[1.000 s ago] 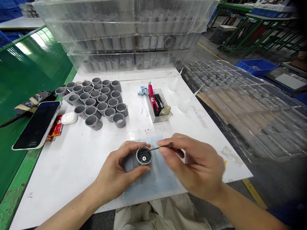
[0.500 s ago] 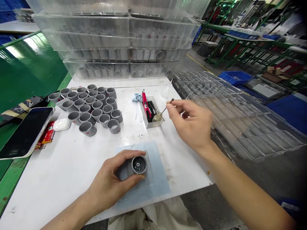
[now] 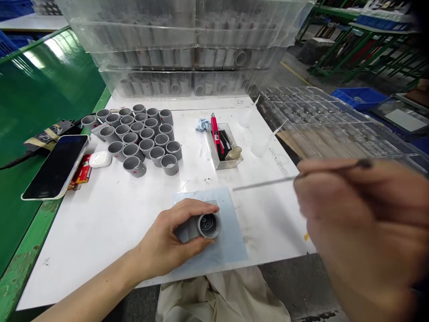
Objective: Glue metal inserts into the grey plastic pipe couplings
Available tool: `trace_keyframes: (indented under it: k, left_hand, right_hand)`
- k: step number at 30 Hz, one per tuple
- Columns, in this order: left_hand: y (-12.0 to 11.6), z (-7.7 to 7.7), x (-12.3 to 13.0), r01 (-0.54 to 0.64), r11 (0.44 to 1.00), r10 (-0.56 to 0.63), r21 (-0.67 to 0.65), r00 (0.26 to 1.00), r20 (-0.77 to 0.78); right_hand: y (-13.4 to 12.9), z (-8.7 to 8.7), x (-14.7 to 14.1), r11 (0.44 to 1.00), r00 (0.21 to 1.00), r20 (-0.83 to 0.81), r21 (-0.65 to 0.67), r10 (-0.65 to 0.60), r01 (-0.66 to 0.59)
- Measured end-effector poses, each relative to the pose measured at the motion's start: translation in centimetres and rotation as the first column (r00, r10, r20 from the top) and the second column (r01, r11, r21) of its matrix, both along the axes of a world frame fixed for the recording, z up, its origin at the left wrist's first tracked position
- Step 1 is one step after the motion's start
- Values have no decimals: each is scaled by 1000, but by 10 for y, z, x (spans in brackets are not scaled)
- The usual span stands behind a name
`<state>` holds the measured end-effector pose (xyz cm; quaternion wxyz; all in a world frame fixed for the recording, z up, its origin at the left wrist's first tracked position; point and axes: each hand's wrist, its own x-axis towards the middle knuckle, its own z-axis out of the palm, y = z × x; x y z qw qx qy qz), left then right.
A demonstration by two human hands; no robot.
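Observation:
My left hand (image 3: 181, 237) is closed around a grey cylindrical cup (image 3: 217, 226), thumb and forefinger on opposite sides. The cup stands over a blue sheet (image 3: 234, 241), its open end facing me and dark round parts showing inside. Blurred by motion, my right hand (image 3: 355, 223) pinches a thin metal rod (image 3: 264, 182) with a dark end. The rod points left, above and to the right of the cup, apart from it. Beyond lies a small clear box (image 3: 228, 164) holding a red pen-like tool (image 3: 217, 134) and a yellowish small bottle (image 3: 233, 153).
Several grey cups (image 3: 146, 146) stand grouped at the back left. A phone (image 3: 55, 165) and a white case (image 3: 100, 159) lie on the left edge. Stacked clear bins (image 3: 174, 58) rise at the back. Clear compartment trays (image 3: 321, 120) and two translucent cups (image 3: 259, 144) are to the right.
My right hand has drawn the rod away from the small bottle, moving right and closer to the camera. My left hand keeps its grip on the cup. The view has shifted.

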<state>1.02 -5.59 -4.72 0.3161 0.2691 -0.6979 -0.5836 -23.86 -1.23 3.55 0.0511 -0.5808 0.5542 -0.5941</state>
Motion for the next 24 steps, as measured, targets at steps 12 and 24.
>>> trace_keyframes:
  k: [12, 24]
  left_hand:
    - [-3, 0, -4, 85, 984, -95, -154, 994, -61]
    - [-5, 1, -5, 92, 984, -103, -154, 993, -65]
  right_hand:
    - [12, -28, 27, 903, 913, -68, 192, 403, -384]
    - [10, -36, 27, 911, 892, -204, 180, 403, -370]
